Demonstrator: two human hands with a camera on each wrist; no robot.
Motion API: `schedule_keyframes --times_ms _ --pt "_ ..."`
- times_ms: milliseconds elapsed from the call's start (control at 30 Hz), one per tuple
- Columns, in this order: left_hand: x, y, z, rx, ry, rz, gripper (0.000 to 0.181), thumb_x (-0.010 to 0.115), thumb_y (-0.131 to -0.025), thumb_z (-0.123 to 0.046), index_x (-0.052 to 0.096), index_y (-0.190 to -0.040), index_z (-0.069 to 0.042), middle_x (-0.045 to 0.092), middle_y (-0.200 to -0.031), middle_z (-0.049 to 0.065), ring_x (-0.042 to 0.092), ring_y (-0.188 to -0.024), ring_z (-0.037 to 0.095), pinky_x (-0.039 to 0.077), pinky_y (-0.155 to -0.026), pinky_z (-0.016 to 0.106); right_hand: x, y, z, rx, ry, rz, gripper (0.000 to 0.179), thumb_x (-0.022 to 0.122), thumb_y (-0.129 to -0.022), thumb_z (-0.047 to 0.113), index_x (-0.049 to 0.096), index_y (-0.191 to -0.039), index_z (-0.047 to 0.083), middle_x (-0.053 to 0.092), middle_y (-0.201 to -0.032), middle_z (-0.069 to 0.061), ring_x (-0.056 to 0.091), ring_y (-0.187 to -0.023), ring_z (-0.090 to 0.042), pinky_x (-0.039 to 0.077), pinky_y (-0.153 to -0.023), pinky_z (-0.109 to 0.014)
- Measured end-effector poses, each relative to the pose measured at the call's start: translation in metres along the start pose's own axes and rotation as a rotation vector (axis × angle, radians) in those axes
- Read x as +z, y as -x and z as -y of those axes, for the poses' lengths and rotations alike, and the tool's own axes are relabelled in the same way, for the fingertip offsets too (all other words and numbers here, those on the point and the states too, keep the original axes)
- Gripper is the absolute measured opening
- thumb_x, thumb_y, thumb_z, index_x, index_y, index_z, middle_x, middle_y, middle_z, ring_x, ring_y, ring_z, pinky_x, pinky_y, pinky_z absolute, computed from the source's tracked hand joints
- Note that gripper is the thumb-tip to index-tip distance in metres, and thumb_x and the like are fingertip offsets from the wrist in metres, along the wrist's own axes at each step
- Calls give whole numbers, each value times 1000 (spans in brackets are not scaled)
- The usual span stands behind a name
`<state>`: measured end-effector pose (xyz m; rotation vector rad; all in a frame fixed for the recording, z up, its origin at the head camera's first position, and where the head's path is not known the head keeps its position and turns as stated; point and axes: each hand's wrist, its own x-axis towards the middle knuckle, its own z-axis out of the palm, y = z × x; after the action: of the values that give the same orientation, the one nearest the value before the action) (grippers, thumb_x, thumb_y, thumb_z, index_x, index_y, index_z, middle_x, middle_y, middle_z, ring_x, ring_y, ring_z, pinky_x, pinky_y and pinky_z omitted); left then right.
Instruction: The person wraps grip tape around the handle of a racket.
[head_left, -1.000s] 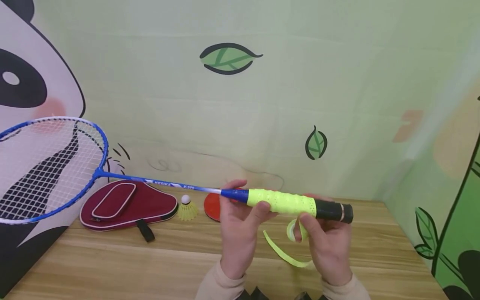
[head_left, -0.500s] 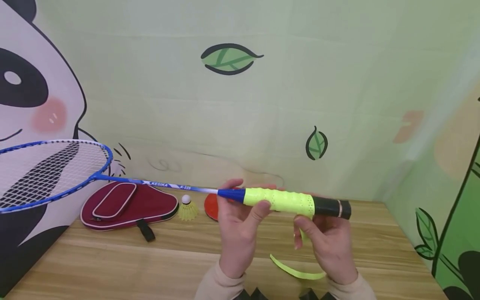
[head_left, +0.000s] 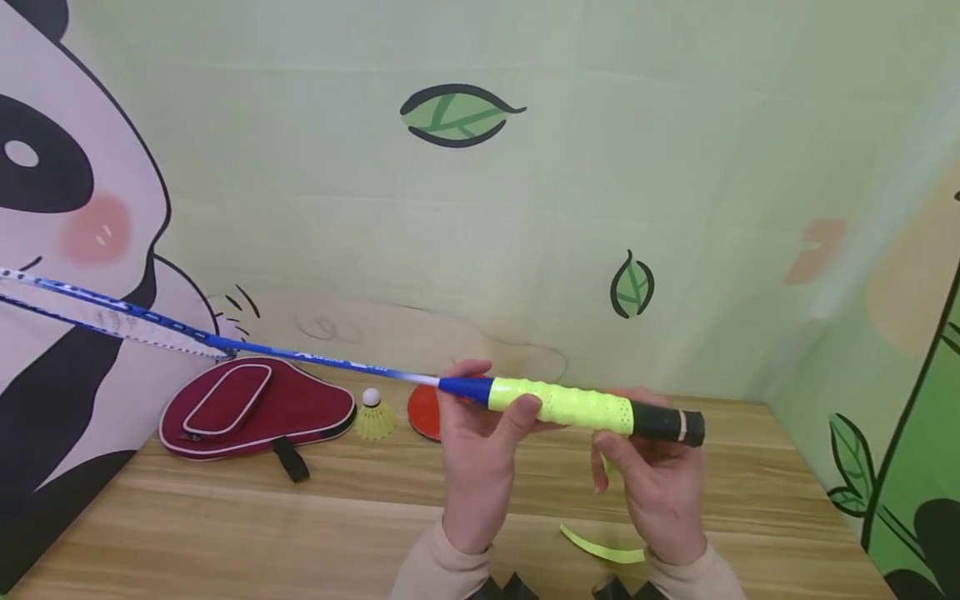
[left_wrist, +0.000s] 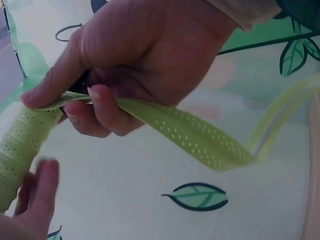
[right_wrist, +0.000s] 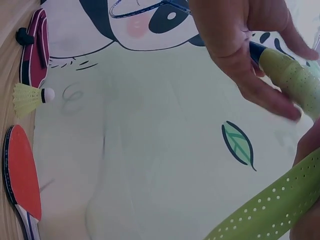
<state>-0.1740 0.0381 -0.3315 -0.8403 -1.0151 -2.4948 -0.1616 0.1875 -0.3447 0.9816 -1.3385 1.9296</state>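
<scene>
A blue badminton racket [head_left: 330, 360] hangs above the wooden table, seen nearly edge-on, its head running off to the left. Perforated yellow-green overgrip tape [head_left: 562, 403] covers the handle from the blue cone toward the black butt end [head_left: 667, 422]. My left hand [head_left: 480, 475] holds the handle near the cone, thumb across the wrapped part. With my right hand [head_left: 663, 492] I pinch the tape at the edge of the wrap. The unwound tape [left_wrist: 187, 132] runs taut-looking from those fingers in the left wrist view; its lower curve shows below my right hand.
On the table [head_left: 262, 533] behind the hands lie a maroon racket case [head_left: 255, 408], a yellow shuttlecock [head_left: 372, 415] and a red table tennis bat [right_wrist: 24, 172], partly hidden in the head view. A leaf-printed backdrop [head_left: 525, 208] rises right behind the table.
The racket has turned about its length, so its head goes from showing its strings to nearly edge-on. The tape's hanging curve has shifted right and lower beneath my right hand.
</scene>
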Motion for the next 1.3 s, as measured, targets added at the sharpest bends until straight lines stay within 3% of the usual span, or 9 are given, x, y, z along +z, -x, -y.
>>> schedule_keyframes --times_ms 133,233,367,667,900,1000,1167,1300 --pt "1 -1 1 40 94 97 51 62 -91 5 34 -128 -14 59 -123 18 59 -116 36 48 -98 43 0 0 0 17 28 -37 27 61 -86 -15 55 -112 -17 66 -83 -12 60 -55 -16 43 -35 -27" --pt "2 -2 0 74 104 129 49 58 -92 9 34 -128 -12 59 -124 18 60 -114 37 49 -97 43 -2 0 0 23 39 -15 28 62 -87 -14 55 -114 -17 65 -76 -12 60 -56 -16 44 -37 -28" --pt "1 -2 -3 88 32 100 41 59 -93 4 36 -123 -11 65 -113 15 67 -103 33 54 -87 37 -5 -1 2 27 70 36 29 63 -85 -16 55 -113 -16 66 -77 -12 60 -56 -16 45 -38 -29" --pt "0 0 -4 6 15 19 33 63 -93 -1 41 -115 -12 68 -106 13 69 -96 33 57 -82 39 -5 -3 2 -27 53 69 25 65 -82 -18 54 -104 -15 65 -95 -13 60 -59 -19 47 -41 -28" --pt "-1 0 -3 -9 -19 7 32 66 -91 -4 43 -113 -12 70 -104 11 70 -94 25 58 -78 36 -7 -5 -1 -78 26 89 19 69 -80 -13 53 -92 -14 62 -84 -12 55 -57 -19 46 -43 -29" --pt "-3 -1 -3 -10 -37 -17 31 65 -91 -3 43 -111 -10 70 -102 10 70 -93 24 58 -76 37 -6 -4 -1 -46 57 91 23 69 -81 -13 55 -98 -16 63 -81 -11 55 -56 -20 46 -43 -29" --pt "-3 -3 -4 -18 -66 -88 32 68 -89 -2 43 -107 -8 69 -95 9 69 -88 21 59 -70 34 -6 -2 -1 1 62 96 44 66 -83 -14 48 -123 -18 65 -85 -11 57 -58 -19 47 -42 -29" --pt "-3 -4 -4 -35 -53 -115 33 69 -89 -1 43 -107 -9 63 -91 7 67 -83 19 59 -69 38 -5 -1 -2 -9 59 90 42 65 -83 -15 50 -121 -18 67 -93 -13 58 -60 -18 47 -43 -29"
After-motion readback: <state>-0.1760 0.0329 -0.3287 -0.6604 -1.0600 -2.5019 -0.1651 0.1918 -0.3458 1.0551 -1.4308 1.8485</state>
